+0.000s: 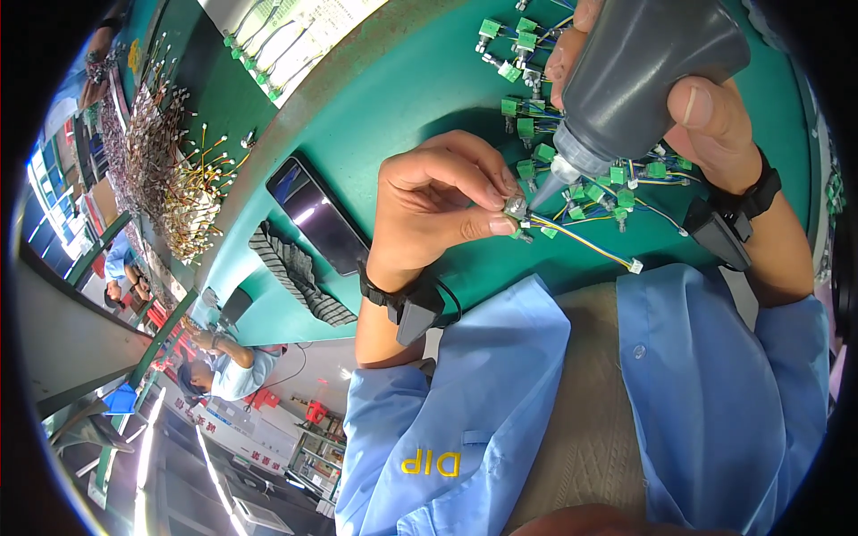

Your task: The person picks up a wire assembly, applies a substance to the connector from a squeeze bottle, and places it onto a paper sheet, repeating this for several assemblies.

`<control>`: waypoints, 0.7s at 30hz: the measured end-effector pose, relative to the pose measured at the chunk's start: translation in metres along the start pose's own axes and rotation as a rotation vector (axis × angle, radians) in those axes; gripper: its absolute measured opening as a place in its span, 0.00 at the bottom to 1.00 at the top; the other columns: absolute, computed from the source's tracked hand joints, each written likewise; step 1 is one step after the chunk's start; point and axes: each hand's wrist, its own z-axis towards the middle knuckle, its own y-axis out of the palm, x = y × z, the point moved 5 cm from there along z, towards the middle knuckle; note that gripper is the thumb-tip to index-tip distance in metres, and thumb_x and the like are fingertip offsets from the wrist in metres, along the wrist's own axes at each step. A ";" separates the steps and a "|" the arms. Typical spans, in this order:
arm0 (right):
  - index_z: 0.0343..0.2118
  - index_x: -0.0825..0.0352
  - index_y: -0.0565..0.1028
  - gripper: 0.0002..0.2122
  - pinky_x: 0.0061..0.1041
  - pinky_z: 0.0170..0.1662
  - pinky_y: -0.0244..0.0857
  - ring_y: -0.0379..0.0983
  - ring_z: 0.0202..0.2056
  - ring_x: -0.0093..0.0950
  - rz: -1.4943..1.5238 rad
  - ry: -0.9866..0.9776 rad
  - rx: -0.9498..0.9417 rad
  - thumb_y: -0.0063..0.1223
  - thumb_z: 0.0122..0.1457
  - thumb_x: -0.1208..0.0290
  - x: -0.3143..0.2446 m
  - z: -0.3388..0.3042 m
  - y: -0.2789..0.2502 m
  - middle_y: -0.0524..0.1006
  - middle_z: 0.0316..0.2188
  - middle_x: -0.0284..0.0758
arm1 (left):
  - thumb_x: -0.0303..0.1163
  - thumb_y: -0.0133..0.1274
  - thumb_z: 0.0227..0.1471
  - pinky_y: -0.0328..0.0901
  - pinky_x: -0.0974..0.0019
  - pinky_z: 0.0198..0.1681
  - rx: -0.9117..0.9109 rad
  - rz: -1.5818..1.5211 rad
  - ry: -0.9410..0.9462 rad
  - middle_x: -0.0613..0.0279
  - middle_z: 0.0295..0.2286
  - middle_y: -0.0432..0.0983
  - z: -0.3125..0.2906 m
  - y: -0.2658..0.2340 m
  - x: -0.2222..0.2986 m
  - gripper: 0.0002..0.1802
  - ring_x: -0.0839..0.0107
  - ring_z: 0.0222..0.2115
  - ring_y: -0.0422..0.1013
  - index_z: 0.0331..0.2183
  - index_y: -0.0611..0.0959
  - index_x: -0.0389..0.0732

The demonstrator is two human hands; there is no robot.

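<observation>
The left hand [442,201], thumb and fingertips pinched together, holds a small metal-and-green plastic component [516,207] just below the nozzle of the dark grey, soft-sided plastic bottle [630,76]. The right hand [719,134] is wrapped around that bottle, thumb on one side and fingers on the other; whether the nozzle touches the component cannot be told. White, yellow and blue wires [585,243] run from the component to a white connector [635,266] below the bottle. The bottle hides part of the right hand and some of the green, box-shaped wired components [657,170] scattered around it on the green tabletop [429,98]. Left of the bottle lie a black phone [326,219] and a grey striped cloth [299,272]; farther left are a printed sheet [335,22] and a heap of wired parts [192,196]. Yellow letters mark the blue jacket [487,393] below the bottle.
</observation>
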 end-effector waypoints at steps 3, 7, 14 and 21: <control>0.51 0.71 0.66 0.32 0.42 0.49 0.67 0.73 0.45 0.42 0.048 -0.017 0.054 0.69 0.47 0.61 0.003 -0.002 0.005 0.75 0.44 0.48 | 0.12 0.65 0.36 0.72 0.65 0.38 -0.005 -0.009 0.006 0.53 0.31 0.74 0.002 -0.001 0.000 0.13 0.66 0.33 0.75 0.27 0.81 0.35; 0.50 0.71 0.67 0.30 0.42 0.48 0.68 0.73 0.44 0.42 0.116 -0.043 0.118 0.66 0.49 0.59 0.012 -0.004 0.010 0.75 0.43 0.48 | 0.13 0.65 0.36 0.72 0.65 0.37 -0.003 -0.031 0.021 0.54 0.31 0.74 0.001 -0.001 0.002 0.13 0.65 0.33 0.75 0.27 0.81 0.36; 0.54 0.70 0.63 0.30 0.35 0.47 0.65 0.69 0.45 0.35 0.266 -0.267 -0.064 0.54 0.57 0.51 0.019 0.014 -0.015 0.69 0.46 0.40 | 0.21 0.65 0.42 0.69 0.62 0.34 0.028 -0.055 0.160 0.56 0.30 0.74 -0.013 -0.007 0.046 0.07 0.63 0.32 0.72 0.26 0.82 0.37; 0.57 0.68 0.61 0.30 0.34 0.46 0.63 0.67 0.46 0.32 0.444 -0.321 0.003 0.49 0.60 0.49 0.015 0.014 -0.022 0.66 0.49 0.36 | 0.25 0.53 0.55 0.65 0.65 0.47 0.648 0.150 0.264 0.57 0.39 0.75 -0.003 -0.114 0.165 0.16 0.70 0.38 0.70 0.46 0.76 0.32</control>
